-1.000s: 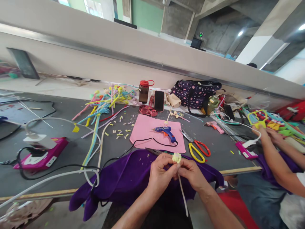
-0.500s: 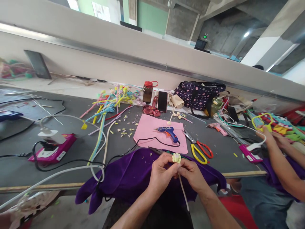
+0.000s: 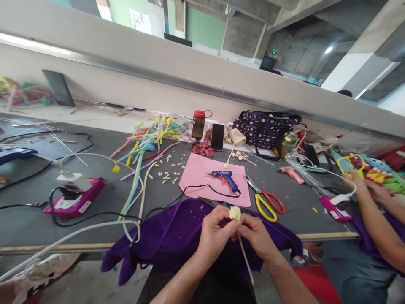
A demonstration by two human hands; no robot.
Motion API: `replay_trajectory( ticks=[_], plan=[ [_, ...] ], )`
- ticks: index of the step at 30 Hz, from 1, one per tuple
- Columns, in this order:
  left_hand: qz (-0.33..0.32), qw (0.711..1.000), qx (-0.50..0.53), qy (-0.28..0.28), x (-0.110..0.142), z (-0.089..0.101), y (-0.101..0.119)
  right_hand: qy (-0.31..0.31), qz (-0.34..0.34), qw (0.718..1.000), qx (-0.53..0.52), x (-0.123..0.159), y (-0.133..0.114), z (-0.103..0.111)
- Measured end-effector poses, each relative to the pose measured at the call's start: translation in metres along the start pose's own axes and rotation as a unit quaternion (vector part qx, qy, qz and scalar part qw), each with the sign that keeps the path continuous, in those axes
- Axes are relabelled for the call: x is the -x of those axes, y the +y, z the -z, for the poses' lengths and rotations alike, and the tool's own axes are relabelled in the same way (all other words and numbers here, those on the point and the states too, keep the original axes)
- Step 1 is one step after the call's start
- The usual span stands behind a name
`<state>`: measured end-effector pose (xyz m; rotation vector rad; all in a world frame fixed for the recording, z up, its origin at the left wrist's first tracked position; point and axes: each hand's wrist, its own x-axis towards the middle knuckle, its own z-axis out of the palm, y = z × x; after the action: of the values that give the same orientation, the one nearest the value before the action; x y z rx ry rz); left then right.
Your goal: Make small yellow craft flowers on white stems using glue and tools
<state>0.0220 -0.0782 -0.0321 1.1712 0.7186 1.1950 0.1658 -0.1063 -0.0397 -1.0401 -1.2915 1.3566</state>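
Observation:
Between my two hands is a small pale-yellow pipe-cleaner flower (image 3: 234, 213), its whitish stem (image 3: 246, 259) slanting down below my fingers. My left hand (image 3: 215, 230) pinches the flower from the left side. From the right, my right hand (image 3: 257, 233) pinches it just under the head, thumbs nearly meeting. Purple cloth (image 3: 171, 230) lies under both hands, over the table edge. Just beyond, a blue glue gun (image 3: 226, 178) rests on a pink sheet (image 3: 198, 169). Scissors with red and yellow handles (image 3: 265, 205) lie to the right of it.
Cut bits (image 3: 166, 177) and a bundle of coloured pipe cleaners (image 3: 152, 135) lie on the left. Nearby are a magenta power strip (image 3: 91, 198) and trailing cables. A bottle (image 3: 198, 126), a phone (image 3: 217, 137) and a bag (image 3: 262, 131) stand behind. At right, another person's hands (image 3: 363, 190) hold something yellow.
The whole view has shifted slightly to the right and down. My hands keep their hold on the flower, whose head has turned a little between the fingers.

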Motion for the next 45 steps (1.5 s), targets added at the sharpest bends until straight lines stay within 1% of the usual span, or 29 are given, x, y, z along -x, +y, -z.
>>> replay_trajectory(
  ticks=[5,10,12,18,24,30,34,38,41,45],
  plan=[
    [-0.01,1.0,-0.016,-0.017,0.003,0.002,0.002,-0.001,0.002,1.0,-0.006,0.002,0.0,0.001],
    [0.009,0.999,0.015,-0.035,0.007,0.002,0.003,-0.049,-0.005,0.998,-0.041,0.003,0.0,0.003],
    [0.007,0.999,0.03,-0.039,0.008,0.0,0.004,-0.057,-0.009,0.997,-0.051,0.003,-0.001,0.003],
    [-0.003,0.999,0.046,-0.028,0.009,-0.004,0.012,-0.066,-0.014,0.996,-0.064,0.005,-0.002,0.001],
    [0.005,0.997,0.07,-0.035,0.01,-0.006,0.01,-0.058,-0.009,0.997,-0.059,0.009,-0.005,-0.002],
    [0.025,0.996,0.077,-0.03,0.01,-0.006,0.017,-0.04,-0.014,0.997,-0.065,0.009,-0.007,-0.003],
    [0.034,0.996,0.078,-0.011,0.009,-0.005,0.021,-0.047,-0.027,0.996,-0.063,0.008,-0.004,-0.003],
    [0.05,0.993,0.102,-0.013,0.009,-0.005,0.018,-0.055,-0.032,0.996,-0.058,0.007,-0.003,-0.003],
    [0.046,0.993,0.11,-0.016,0.01,-0.005,0.018,-0.058,-0.031,0.996,-0.052,0.006,-0.004,-0.004],
    [0.031,0.996,0.088,-0.011,0.01,-0.005,0.019,-0.064,-0.03,0.996,-0.045,0.004,-0.003,-0.004]
  ],
)
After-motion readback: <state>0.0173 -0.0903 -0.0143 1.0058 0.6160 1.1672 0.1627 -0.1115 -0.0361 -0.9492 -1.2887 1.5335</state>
